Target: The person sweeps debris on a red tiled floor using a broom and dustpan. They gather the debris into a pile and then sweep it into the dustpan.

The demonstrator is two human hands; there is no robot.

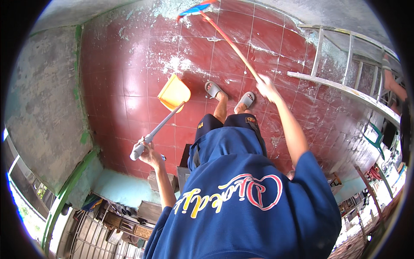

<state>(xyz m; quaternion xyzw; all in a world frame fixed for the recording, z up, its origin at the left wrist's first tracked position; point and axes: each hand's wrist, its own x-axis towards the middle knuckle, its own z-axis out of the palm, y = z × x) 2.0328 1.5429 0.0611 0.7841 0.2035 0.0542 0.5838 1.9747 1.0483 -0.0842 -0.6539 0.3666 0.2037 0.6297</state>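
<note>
My left hand (150, 156) is closed around the grey handle of a long-handled dustpan (174, 93). The dustpan's yellow scoop rests at the floor, left of my feet in grey slide sandals (246, 100). In my right hand (268, 90) is the orange stick of a broom (233, 45), slanting away to the far wall. Its blue and red head (196, 9) is somewhat blurred at the foot of that wall. White powder and flakes (177, 64) lie scattered on the red tiles (136, 82), thickest just beyond the scoop.
A metal ladder (340, 88) lies along the right side. Past it, a green plastic piece (376, 140) and part of another person (393, 82) show at the rim. A bare grey wall (49, 95) bounds the left. Behind me are shelves (123, 224) holding assorted items.
</note>
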